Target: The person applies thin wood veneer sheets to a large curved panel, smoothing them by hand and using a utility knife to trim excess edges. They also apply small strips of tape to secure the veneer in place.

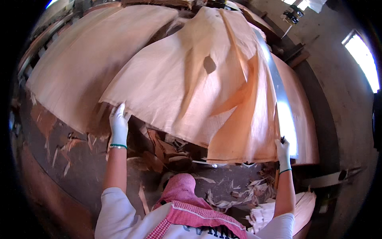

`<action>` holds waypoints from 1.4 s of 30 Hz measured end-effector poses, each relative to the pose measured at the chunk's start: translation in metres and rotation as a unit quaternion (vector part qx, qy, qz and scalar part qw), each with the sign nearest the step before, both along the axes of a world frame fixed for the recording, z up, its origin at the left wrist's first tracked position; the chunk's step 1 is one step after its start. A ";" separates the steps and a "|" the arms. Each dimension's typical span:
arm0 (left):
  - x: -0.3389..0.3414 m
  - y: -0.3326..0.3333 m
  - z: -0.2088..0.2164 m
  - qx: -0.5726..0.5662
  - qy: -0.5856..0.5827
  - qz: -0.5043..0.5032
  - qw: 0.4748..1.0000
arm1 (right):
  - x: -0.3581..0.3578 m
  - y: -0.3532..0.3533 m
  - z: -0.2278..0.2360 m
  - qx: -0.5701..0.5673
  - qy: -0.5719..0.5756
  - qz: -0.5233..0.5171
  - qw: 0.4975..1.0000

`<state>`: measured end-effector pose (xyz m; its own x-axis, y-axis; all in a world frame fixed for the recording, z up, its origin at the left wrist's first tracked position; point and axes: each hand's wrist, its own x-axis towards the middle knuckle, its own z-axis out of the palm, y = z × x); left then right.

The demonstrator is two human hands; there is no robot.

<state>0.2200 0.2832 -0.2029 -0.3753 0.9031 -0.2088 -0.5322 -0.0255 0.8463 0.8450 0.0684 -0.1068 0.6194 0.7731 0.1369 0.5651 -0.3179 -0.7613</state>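
A large, thin, pale-orange sheet of wood veneer (163, 87) spreads out in front of me, wavy, with a dark hole in its upper middle. My left hand (119, 126), in a white glove, is closed on the sheet's near left corner. Its near right part is folded and creased, showing a deeper orange. At that near right corner my gloved right hand (283, 153) is closed on the sheet's edge. A small black piece shows at its fingers; I cannot make out what it is. Beside this hand runs a long shiny metal strip (279, 89), under the sheet's right edge.
Another veneer stack (95, 59) lies on the left, and more veneer (304, 131) reaches past the metal strip on the right. Torn veneer scraps (254, 193) litter the floor near me. A grey wall (338, 63) with a bright window stands at right.
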 end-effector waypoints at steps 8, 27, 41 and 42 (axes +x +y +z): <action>0.109 -0.008 -0.046 -0.037 0.010 -0.013 0.999 | 0.127 0.019 -0.051 -0.017 -0.070 0.005 0.997; 0.180 -0.107 -0.107 -0.205 0.088 0.065 0.973 | 0.202 -0.028 -0.141 -0.134 -0.214 -0.047 0.966; 0.327 -0.100 -0.070 0.001 0.534 0.154 0.832 | 0.324 -0.127 -0.214 -0.069 -0.039 0.052 0.995; 0.332 -0.125 -0.069 -0.048 0.631 0.104 0.767 | 0.295 -0.124 -0.216 -0.129 -0.090 0.077 0.985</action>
